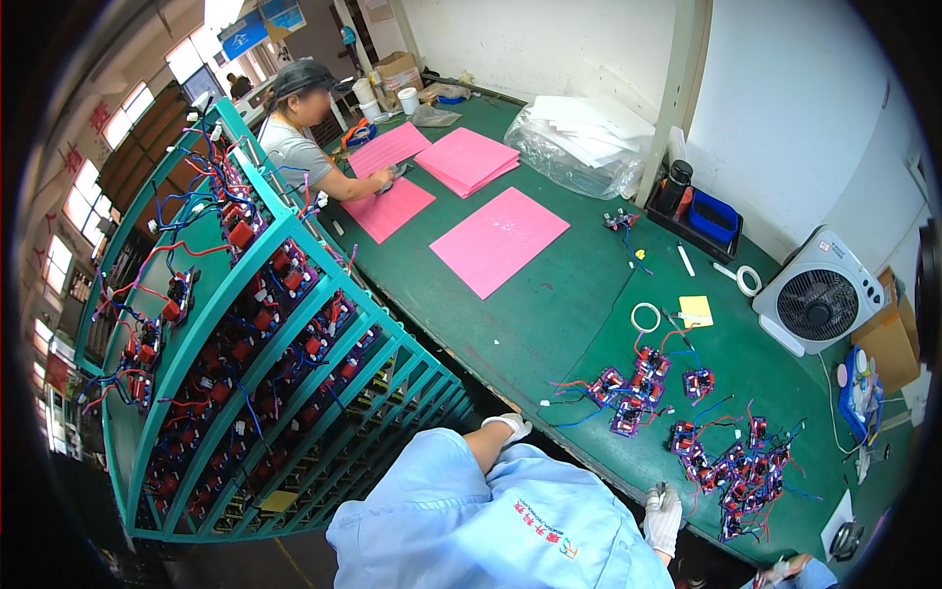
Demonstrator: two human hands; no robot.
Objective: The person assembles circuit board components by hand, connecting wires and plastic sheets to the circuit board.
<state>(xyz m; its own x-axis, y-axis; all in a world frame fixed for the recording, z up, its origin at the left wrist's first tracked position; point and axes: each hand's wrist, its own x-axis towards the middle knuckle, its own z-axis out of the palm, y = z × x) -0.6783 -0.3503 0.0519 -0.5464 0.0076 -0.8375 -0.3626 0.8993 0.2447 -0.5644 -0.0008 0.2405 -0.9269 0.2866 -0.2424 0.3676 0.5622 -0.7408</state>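
My left hand (511, 425), in a white glove, rests by the table's near edge; its fingers are mostly hidden. My right hand (663, 520), gloved too, is closed at the edge farther right, with a small dark bit at its fingertips that I cannot make out. Nearest to it on the table lies a cluster of purple circuit boards (741, 471) with red parts and loose coloured wires. A smaller group of similar boards (633, 393) sits to its left, with a single board (698, 382) beside it.
A green rack (285, 236) full of boards stands left. Across the green table (549, 324) lie pink foam sheets (500, 240), bagged white foam (584, 142), a tape ring (646, 317), yellow paper (696, 311) and a fan (822, 294). A co-worker (299, 137) handles something on the far sheets.
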